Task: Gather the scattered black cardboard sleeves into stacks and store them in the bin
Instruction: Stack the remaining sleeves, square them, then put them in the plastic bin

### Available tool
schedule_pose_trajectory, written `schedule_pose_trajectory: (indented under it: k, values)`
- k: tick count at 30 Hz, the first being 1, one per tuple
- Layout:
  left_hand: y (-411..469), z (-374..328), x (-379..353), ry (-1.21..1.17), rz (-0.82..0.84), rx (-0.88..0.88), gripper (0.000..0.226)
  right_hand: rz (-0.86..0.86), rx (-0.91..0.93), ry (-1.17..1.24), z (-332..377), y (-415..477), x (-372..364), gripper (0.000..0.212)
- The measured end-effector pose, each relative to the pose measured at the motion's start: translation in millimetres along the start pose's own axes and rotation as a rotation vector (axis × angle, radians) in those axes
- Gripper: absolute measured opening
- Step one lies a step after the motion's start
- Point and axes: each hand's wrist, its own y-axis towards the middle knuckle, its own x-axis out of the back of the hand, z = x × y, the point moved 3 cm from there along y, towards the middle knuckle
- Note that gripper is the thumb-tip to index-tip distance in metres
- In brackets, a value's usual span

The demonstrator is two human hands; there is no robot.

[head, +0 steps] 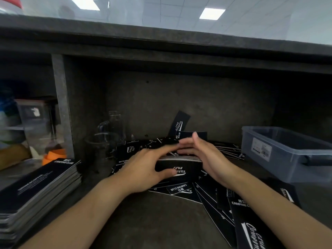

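Glassware [109, 139] at centre left is blurred. At frame centre the left hand [143, 168] grips a small stack of sleeves [179, 167], thumb on its front; the right hand [206, 155], fingers straight, presses its right end. Loose sleeves [212, 200] surround it; the bin [287, 159] stands at right on the dark shelf [152, 221].

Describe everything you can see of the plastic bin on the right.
The bin is a translucent grey-blue plastic tub, rectangular, upright, no lid on it, standing on the dark shelf at the right. A white printed label sticks to its left-facing wall; a moulded handle shows on the adjoining near wall. Its inside cannot be made out. Loose sleeves lie close to its left corner; whether they touch is unclear.
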Motion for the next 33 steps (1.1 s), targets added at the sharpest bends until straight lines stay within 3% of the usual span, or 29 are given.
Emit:
schedule_pose_trajectory:
  k: [2, 4, 6, 8, 11, 14, 16, 19, 26, 30, 33]
  values:
    - [-1, 5, 1, 0.121, 0.038, 0.027, 0.056, -0.016, -0.087, 0.001, -10, 3, -1, 0.072]
    - [-1, 8, 1, 0.095, 0.068, 0.04, 0.053, 0.061, -0.166, 0.062, -17, 1, -5, 0.065]
    - [-1, 9, 1, 0.0, 0.097, 0.034, 0.048, 0.108, -0.157, 0.13, -12, -1, -6, 0.053]
    - [0, 8, 2, -0.05, 0.097, 0.044, 0.041, 0.034, -0.089, 0.092, -10, 4, 2, 0.052]
    - [2, 5, 10, -0.112, 0.144, 0.068, 0.03, -0.154, -0.038, -0.226, -16, 13, 20, 0.042]
    - [0, 5, 18, -0.203, 0.215, 0.095, 0.025, -0.012, -0.108, -0.712, -38, 15, 23, 0.064]
    - [-1, 8, 19, -0.247, 0.223, 0.122, 0.022, 0.037, -0.102, -0.813, -47, 21, 18, 0.077]
    - [-3, 7, 18, -0.289, 0.234, 0.145, 0.02, 0.029, -0.111, -0.594, -46, 31, 8, 0.078]
    - [-4, 5, 18, -0.294, 0.207, 0.125, 0.02, -0.201, 0.093, -0.329, -11, 13, 35, 0.021]
    - [-3, 10, 17, -0.216, 0.126, 0.117, 0.024, -0.254, 0.177, -0.221, -2, 10, 46, 0.018]
    - [-2, 9, 15, -0.203, 0.124, 0.088, 0.023, -0.182, 0.24, -0.343, 3, 9, 46, 0.019]
